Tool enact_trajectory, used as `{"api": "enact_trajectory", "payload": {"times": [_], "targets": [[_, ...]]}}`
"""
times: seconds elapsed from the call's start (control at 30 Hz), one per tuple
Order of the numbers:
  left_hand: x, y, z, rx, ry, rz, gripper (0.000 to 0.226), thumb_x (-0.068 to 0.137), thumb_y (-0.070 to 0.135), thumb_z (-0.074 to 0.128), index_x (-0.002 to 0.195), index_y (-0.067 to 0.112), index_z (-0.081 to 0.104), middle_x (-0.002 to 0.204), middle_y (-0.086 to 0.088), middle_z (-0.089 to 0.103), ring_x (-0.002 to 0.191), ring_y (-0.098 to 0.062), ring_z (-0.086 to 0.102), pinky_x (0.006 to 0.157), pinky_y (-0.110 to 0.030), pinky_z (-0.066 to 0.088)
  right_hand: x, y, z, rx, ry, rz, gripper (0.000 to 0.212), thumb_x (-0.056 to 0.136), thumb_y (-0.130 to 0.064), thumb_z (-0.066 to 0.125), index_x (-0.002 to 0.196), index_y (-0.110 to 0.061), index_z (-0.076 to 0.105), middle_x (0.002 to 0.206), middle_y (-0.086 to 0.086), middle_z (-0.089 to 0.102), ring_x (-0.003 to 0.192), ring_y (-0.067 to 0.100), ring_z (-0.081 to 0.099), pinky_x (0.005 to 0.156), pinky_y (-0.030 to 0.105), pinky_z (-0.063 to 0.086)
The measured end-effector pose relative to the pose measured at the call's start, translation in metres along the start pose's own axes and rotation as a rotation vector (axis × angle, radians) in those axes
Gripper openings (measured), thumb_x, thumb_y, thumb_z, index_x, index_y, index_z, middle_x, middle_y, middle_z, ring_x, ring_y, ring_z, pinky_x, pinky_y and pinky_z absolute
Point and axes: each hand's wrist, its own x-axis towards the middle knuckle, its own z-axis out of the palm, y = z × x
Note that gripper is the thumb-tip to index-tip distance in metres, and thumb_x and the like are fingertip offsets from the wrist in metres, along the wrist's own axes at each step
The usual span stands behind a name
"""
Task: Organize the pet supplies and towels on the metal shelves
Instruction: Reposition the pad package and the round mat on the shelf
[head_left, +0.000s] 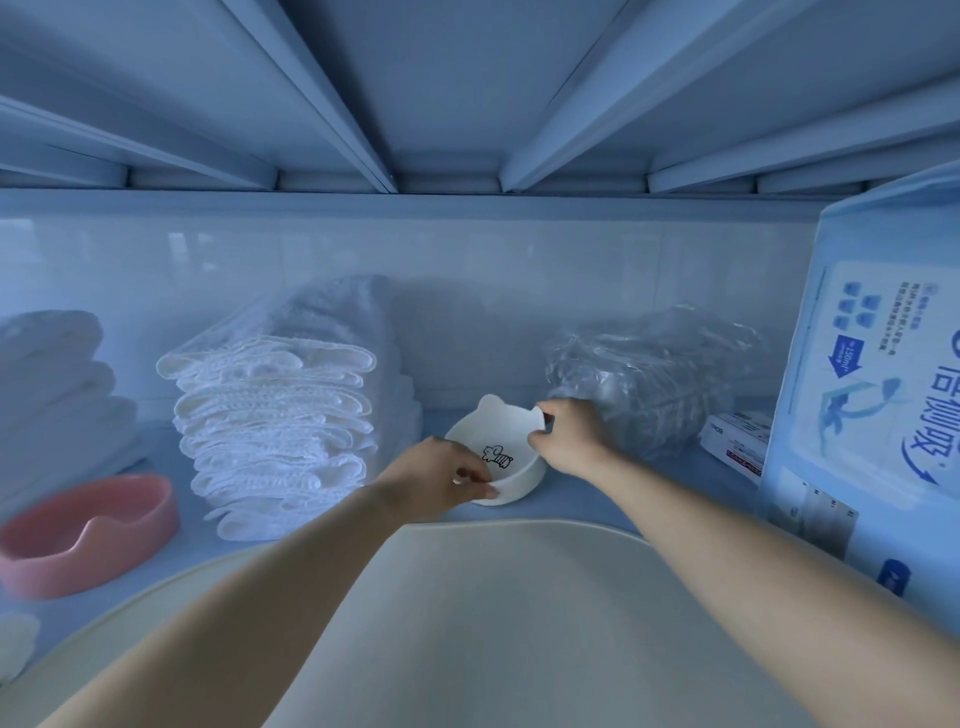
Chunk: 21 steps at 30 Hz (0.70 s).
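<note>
A white pet bowl (501, 434) with two ear shapes on its rim and a small animal drawing inside sits on the metal shelf (582, 506), mid-depth. My left hand (441, 480) pinches the bowl's near rim. My right hand (563, 434) pinches the right ear on the far rim. A tall stack of folded white towels (275, 436) stands just left of the bowl. A pink pet bowl (88, 532) sits at the shelf's left front.
A clear plastic-wrapped bundle (649, 374) lies right of the white bowl, with a small box (735, 444) beside it. A large blue-printed pack (878, 405) fills the right side. More folded cloths (57, 384) lie far left. A cream tray (493, 623) lies below my arms.
</note>
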Motion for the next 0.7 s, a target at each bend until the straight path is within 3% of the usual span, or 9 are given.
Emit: {"api": "enact_trajectory", "payload": {"times": [0.1,0.17,0.27,0.33,0.4,0.53,0.7], "targets": [[0.002,-0.004,-0.004,0.068,-0.009,0.015,0.019,0.087,0.037,0.062,0.097,0.024,0.071,0.103,0.008,0.067,0.096,-0.01,0.058,0.087,-0.028,0.046,-0.008,0.007,0.002,-0.058,-0.074,0.021,0.009,0.078,-0.022,0.063,0.078,-0.014,0.058,0.073,0.001,0.048,0.075,0.02,0.044,0.051,0.022,0.028],[0.003,-0.008,-0.006,0.163,-0.039,-0.002,0.021,0.09,0.038,0.057,0.103,0.026,0.068,0.11,0.008,0.064,0.103,-0.013,0.056,0.089,-0.032,0.046,-0.015,0.012,0.006,-0.03,-0.069,0.015,0.017,0.082,-0.024,0.061,0.092,-0.014,0.068,0.083,0.005,0.062,0.081,0.025,0.057,0.061,0.022,0.037],[0.004,-0.015,-0.005,0.28,-0.039,-0.049,0.026,0.095,0.032,0.048,0.117,0.029,0.06,0.124,0.009,0.057,0.114,-0.014,0.052,0.092,-0.032,0.045,-0.025,0.015,0.01,0.018,-0.04,-0.049,0.022,0.088,-0.025,0.052,0.095,-0.014,0.07,0.094,0.005,0.069,0.089,0.024,0.062,0.072,0.026,0.045],[0.003,-0.017,-0.001,0.249,0.015,-0.069,0.033,0.094,0.022,0.048,0.125,0.031,0.055,0.13,0.009,0.053,0.118,-0.015,0.05,0.094,-0.028,0.043,-0.028,0.018,0.011,-0.059,-0.061,-0.132,0.032,0.089,-0.025,0.049,0.116,-0.016,0.064,0.11,0.006,0.065,0.104,0.023,0.057,0.086,0.028,0.044],[0.002,-0.013,0.003,0.169,0.05,-0.043,0.039,0.091,0.015,0.05,0.126,0.03,0.054,0.132,0.009,0.053,0.118,-0.014,0.051,0.094,-0.022,0.04,-0.031,0.019,0.011,-0.103,-0.071,-0.17,0.04,0.089,-0.023,0.05,0.127,-0.012,0.054,0.116,0.006,0.059,0.109,0.023,0.053,0.089,0.028,0.041],[-0.001,0.002,0.012,0.103,0.053,0.061,0.039,0.091,0.029,0.052,0.129,0.035,0.051,0.129,0.013,0.056,0.116,-0.01,0.052,0.094,-0.022,0.042,-0.032,0.023,0.012,-0.098,-0.094,-0.201,0.043,0.088,-0.019,0.057,0.128,-0.008,0.05,0.113,0.005,0.058,0.098,0.019,0.055,0.079,0.019,0.036],[-0.005,0.002,0.011,0.228,0.063,0.033,0.032,0.094,0.043,0.047,0.124,0.04,0.053,0.122,0.012,0.056,0.111,-0.012,0.052,0.081,-0.022,0.04,-0.032,0.026,0.014,-0.03,-0.016,-0.266,0.028,0.079,-0.024,0.072,0.102,-0.013,0.062,0.095,-0.004,0.051,0.08,0.008,0.044,0.071,0.02,0.034]]}}
